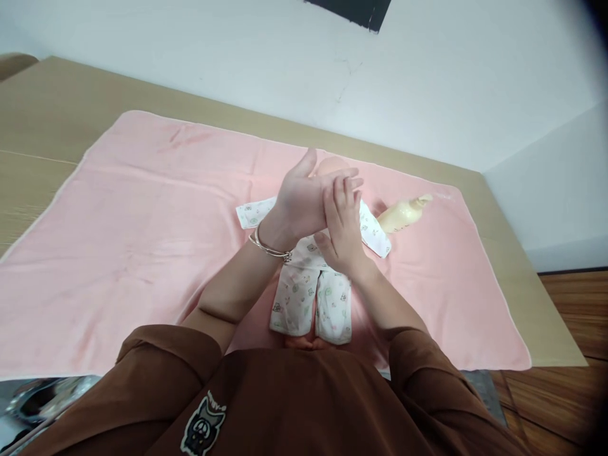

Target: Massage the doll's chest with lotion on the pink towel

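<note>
A baby doll (308,288) in a white printed suit lies on its back on a pink towel (142,228), head away from me. Above its chest my left hand (299,202) is held flat, fingers stretched out, a bracelet on its wrist. My right hand (342,228) lies across the left palm, fingers straight and pressed against it. Neither hand holds anything I can see. The hands hide most of the doll's head and chest. A cream-coloured bottle (403,214) lies on its side on the towel just right of the doll's arm.
The pink towel covers a light wooden table (52,107) that stands against a white wall. The table's right edge drops to a wooden floor (570,354). A shiny wrapped object (42,399) sits at the lower left beside my brown sleeve.
</note>
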Available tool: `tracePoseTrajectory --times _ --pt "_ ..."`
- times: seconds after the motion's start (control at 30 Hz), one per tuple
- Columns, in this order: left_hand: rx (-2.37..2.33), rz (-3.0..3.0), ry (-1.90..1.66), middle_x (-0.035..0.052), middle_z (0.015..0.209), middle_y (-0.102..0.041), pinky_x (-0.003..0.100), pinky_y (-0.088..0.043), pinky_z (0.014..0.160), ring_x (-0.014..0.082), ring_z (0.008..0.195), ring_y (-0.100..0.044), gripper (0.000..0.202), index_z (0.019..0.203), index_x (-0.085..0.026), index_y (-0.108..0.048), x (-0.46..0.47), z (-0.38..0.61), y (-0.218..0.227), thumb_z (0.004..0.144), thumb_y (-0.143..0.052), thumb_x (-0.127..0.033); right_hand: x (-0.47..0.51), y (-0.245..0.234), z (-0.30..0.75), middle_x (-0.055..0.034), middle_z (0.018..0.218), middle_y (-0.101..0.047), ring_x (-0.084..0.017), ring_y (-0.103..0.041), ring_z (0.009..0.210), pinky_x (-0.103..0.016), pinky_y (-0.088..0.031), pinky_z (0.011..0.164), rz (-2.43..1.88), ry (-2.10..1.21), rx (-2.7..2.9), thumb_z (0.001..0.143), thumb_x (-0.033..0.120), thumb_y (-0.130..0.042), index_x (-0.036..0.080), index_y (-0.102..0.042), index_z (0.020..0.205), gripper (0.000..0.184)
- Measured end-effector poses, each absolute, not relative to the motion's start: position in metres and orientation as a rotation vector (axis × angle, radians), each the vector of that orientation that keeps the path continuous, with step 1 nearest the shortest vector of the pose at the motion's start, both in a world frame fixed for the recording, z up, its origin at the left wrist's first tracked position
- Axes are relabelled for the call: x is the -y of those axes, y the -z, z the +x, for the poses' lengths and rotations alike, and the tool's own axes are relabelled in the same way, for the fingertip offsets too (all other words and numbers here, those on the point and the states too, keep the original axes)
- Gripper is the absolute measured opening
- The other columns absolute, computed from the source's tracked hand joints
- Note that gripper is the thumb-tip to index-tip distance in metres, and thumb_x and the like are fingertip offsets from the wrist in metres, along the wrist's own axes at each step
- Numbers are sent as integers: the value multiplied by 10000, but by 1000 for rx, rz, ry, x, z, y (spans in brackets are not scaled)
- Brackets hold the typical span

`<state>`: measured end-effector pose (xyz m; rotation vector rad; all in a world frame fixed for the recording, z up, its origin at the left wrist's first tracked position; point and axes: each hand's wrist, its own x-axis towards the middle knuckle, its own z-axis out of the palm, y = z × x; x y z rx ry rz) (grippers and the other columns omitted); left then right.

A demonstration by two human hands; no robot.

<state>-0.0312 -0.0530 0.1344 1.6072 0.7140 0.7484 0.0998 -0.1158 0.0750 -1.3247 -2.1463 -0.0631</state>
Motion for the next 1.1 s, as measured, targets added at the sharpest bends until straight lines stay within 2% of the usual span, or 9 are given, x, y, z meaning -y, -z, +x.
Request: tracePoseTrajectory --times 0.13,0.23,0.33,0.47,0.6,0.7,0.9,1.0,1.1 --pt "-720 1775 -776 122 1308 -652 451 -544 985 255 1384 -523 830 1503 -215 -423 46 -36 -129 997 166 -507 115 -66 109 20 1679 -221 -294 -14 1579 -649 -39 1260 -1279 -50 2170 978 607 -323 381 -153 1598 682" --pt "-800 1877 -828 103 1320 -648 449 -543 983 251 1402 -502 728 1514 -262 -414 47 -28 -124 1034 103 -443 120 -70 109 -3 1660 -276 -284 -56 1579 -635 -24 1268 -1236 -60 2177 977 625 -278 350 -191 1595 682" --pt "-866 1799 -889 94 1264 -684 496 -520 1018 264 1450 -439 728 1476 -279 -467 51 -16 -123 1035 94 -424 126 -79 100 -38 1668 -255 -288 -74 1577 -606 -30 1279 -1206 -59 2180 972 660 -254 287 -151 1611 747" --pt "-702 1205 -824 77 1231 -698 541 -479 1094 269 1484 -392 823 1386 -261 -547 62 4 -126 999 147 -476 116 -95 97 -72 1688 -186 -302 -44 1578 -613 10 1271 -1264 -15 2182 1005 633 -148 235 -93 1619 733" --pt "-434 914 -965 -1 1259 -674 453 -438 1186 221 1487 -389 592 1334 -303 -561 79 21 -124 1043 -69 -455 86 -111 110 -69 1703 -88 -310 24 1577 -667 40 1240 -1338 54 2101 988 630 52 246 -10 1621 743" --pt "-275 923 -1048 -18 1267 -659 385 -428 1202 174 1477 -400 486 1304 -293 -569 86 24 -121 1049 -156 -304 73 -115 113 -32 1700 -72 -318 56 1574 -716 48 1215 -1377 70 2029 1010 626 -29 339 86 1607 672" --pt "-796 1239 -1133 85 1152 -674 495 -537 1043 279 1394 -501 686 1173 -228 -650 74 7 -128 1060 8 -387 95 -103 85 15 1691 -80 -315 40 1573 -661 -15 1262 -1249 -27 1992 1034 567 -31 355 204 1577 629" --pt "-902 1322 -1063 119 1153 -660 478 -543 996 289 1374 -525 811 1222 -211 -629 72 -14 -138 1027 138 -388 112 -95 77 31 1703 -43 -292 -4 1577 -586 -90 1292 -1068 -120 2082 1032 585 -62 330 115 1605 651" --pt "-700 1212 -955 133 1222 -629 434 -535 982 272 1420 -481 833 1388 -216 -493 72 -37 -146 993 191 -481 120 -88 81 -5 1708 -84 -283 -56 1577 -565 -142 1287 -956 -164 2159 1027 614 -157 299 -23 1623 688"
